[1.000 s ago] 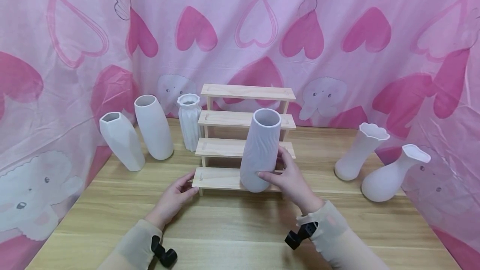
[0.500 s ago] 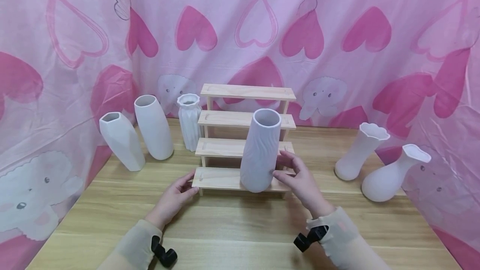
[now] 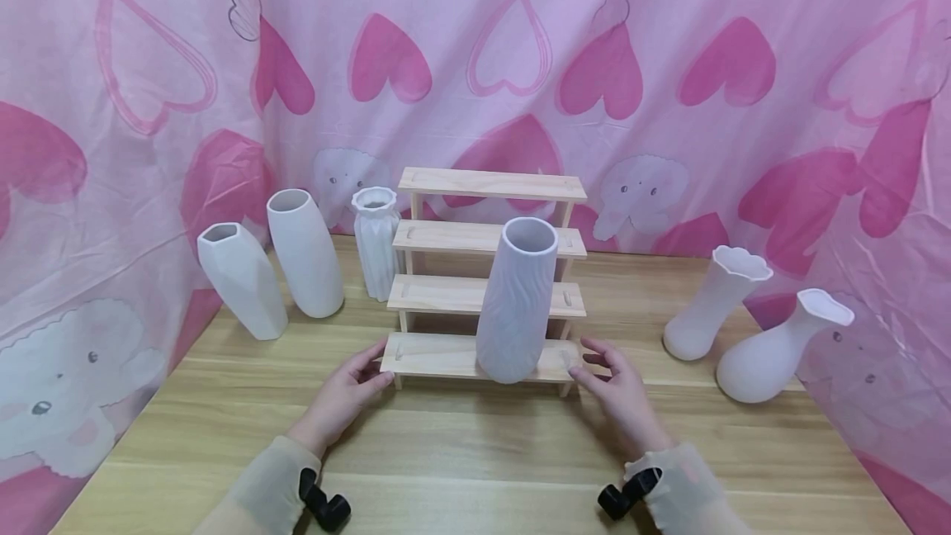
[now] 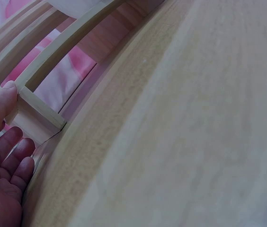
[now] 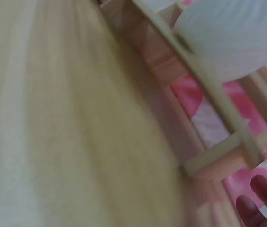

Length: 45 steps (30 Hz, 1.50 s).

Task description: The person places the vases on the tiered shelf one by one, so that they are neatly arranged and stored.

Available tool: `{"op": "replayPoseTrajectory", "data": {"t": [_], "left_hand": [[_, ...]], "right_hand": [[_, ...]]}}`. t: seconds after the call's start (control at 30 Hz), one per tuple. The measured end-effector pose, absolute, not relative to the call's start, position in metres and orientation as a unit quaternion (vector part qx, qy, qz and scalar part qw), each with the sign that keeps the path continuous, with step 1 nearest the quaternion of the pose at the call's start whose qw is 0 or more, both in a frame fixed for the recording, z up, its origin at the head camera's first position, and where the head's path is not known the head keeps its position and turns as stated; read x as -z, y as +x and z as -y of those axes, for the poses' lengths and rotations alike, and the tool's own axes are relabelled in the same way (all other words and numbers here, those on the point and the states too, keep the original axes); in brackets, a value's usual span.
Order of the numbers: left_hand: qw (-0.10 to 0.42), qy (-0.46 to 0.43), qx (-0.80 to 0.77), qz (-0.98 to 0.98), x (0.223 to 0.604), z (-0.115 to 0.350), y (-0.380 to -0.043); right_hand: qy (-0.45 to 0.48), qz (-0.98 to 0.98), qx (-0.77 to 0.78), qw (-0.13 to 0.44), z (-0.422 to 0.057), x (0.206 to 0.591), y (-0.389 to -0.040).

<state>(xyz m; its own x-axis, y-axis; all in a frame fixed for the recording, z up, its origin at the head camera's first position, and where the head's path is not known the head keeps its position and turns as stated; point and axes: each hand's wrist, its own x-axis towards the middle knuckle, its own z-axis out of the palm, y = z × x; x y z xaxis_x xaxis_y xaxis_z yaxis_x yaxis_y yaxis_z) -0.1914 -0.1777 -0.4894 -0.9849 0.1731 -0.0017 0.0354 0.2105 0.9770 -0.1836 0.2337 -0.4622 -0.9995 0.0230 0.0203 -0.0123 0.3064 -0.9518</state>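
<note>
We see the left hand [image 3: 338, 399] pinching the near-left corner of one four-tier rack [image 3: 438, 294]; right hand [image 3: 618, 395] loosely open, holding nothing; one ribbed vase [image 3: 516, 304] on the nearest tier, three plain-white vases [image 3: 306, 258] left, two right.

Head cam bright, even; soft shadows on bench [image 3: 483, 456] betw. L fingers [image 3: 362, 356] & R fingers [image 3: 590, 379]. Wrist cams dimmer: L bends shelf [image 4: 60, 48] edges beyond fingers, R blurry.

right wrist view — tabletop [image 5: 76, 118] blurred; vase [image 5: 233, 40] and right hand [image 3: 620, 395] cut by the edge
</note>
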Motion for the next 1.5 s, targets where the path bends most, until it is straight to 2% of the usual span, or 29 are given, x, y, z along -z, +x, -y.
{"op": "replayPoseTrajectory", "data": {"t": [0.17, 0.37, 0.67, 0.87, 1.1, 1.33, 1.5], "left_hand": [[0.055, 0.066, -0.629, -0.772, 0.490, 0.177, -0.192], [0.059, 0.061, -0.628, -0.773, 0.489, 0.176, -0.193], [0.058, 0.044, -0.640, -0.765, 0.489, 0.176, -0.194], [0.040, 0.008, -0.660, -0.750, 0.481, 0.178, -0.198], [-0.048, -0.060, -0.668, -0.740, 0.455, 0.187, -0.216], [-0.190, -0.153, -0.646, -0.723, 0.421, 0.193, -0.238], [-0.265, -0.208, -0.628, -0.702, 0.399, 0.186, -0.254]], "right_hand": [[0.033, 0.796, -0.604, 0.016, -0.235, 0.476, -0.183], [0.052, 0.797, -0.600, 0.049, -0.233, 0.482, -0.183], [0.024, 0.779, -0.625, 0.049, -0.234, 0.488, -0.183], [0.006, 0.771, -0.636, 0.035, -0.233, 0.488, -0.182], [0.008, 0.768, -0.640, 0.038, -0.232, 0.490, -0.182], [0.004, 0.769, -0.638, 0.037, -0.233, 0.492, -0.184], [0.000, 0.768, -0.640, 0.032, -0.233, 0.492, -0.184]]}}
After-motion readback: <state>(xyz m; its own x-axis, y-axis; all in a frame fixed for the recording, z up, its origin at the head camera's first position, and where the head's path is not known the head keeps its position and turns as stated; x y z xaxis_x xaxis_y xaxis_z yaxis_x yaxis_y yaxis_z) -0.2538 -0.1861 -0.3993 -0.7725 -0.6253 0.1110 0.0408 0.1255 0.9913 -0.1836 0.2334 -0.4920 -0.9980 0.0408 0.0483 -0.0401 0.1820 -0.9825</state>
